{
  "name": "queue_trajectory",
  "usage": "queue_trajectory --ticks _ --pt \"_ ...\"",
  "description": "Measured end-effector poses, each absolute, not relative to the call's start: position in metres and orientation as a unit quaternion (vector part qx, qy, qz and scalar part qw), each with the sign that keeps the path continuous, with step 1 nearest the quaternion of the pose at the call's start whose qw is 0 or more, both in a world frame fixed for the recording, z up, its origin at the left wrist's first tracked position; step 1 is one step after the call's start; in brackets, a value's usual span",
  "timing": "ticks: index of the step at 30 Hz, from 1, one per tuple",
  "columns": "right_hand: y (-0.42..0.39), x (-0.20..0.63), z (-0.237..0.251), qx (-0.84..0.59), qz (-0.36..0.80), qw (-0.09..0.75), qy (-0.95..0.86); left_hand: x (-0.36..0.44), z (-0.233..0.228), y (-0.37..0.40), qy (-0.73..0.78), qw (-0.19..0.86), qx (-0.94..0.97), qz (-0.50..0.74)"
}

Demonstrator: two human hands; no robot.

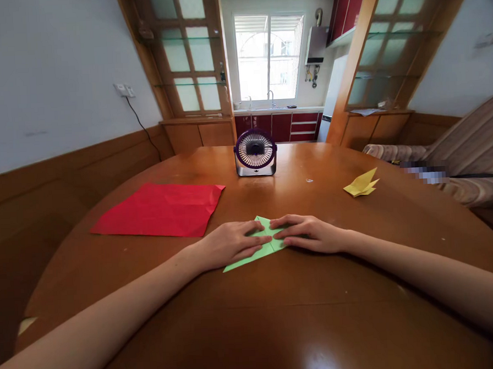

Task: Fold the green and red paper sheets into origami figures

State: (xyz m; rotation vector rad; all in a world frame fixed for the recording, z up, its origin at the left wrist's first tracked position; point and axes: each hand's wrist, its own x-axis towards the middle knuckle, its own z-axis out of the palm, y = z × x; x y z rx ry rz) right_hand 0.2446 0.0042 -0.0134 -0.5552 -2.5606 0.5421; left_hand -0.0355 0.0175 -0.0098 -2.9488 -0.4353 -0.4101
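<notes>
A folded piece of green paper [270,244] lies on the wooden table in front of me, with crease lines showing near its middle. My left hand [235,241] rests flat over its left part, fingers stretched out toward the right. From the other side my right hand [311,233] presses on the paper's right edge, its fingers extended and slightly spread. The fingertips of both hands nearly meet over the crease. Parts of the paper are hidden under the fingers. Neither hand is wrapped round anything.
A creased red paper sheet [161,211] lies to the left on the table [254,327]. Behind the hands stands a small purple fan [255,152]. A folded yellow paper shape [360,184] sits at the right. Beyond the table's right edge is a striped sofa [471,139].
</notes>
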Motion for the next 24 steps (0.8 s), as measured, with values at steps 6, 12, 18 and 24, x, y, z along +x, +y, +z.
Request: queue_trajectory --ticks 6,12,18,24 --pt "0.0076 0.2439 -0.0172 -0.258 0.186 0.23 -0.92 -0.0351 -0.0089 0.0171 -0.139 0.073 -0.978 -0.138" --pt "0.0044 0.2427 -0.0163 -0.27 0.17 0.19 -0.928 -0.0362 -0.0124 0.0191 -0.137 0.084 -0.976 -0.148" --pt "0.0026 0.2413 -0.0154 -0.268 0.136 0.181 -0.936 -0.0354 -0.0117 0.018 -0.14 0.059 -0.975 -0.161" --pt "0.0023 0.2406 -0.0157 -0.263 0.109 0.181 -0.941 -0.0321 -0.0075 0.0179 -0.155 0.017 -0.974 -0.167"
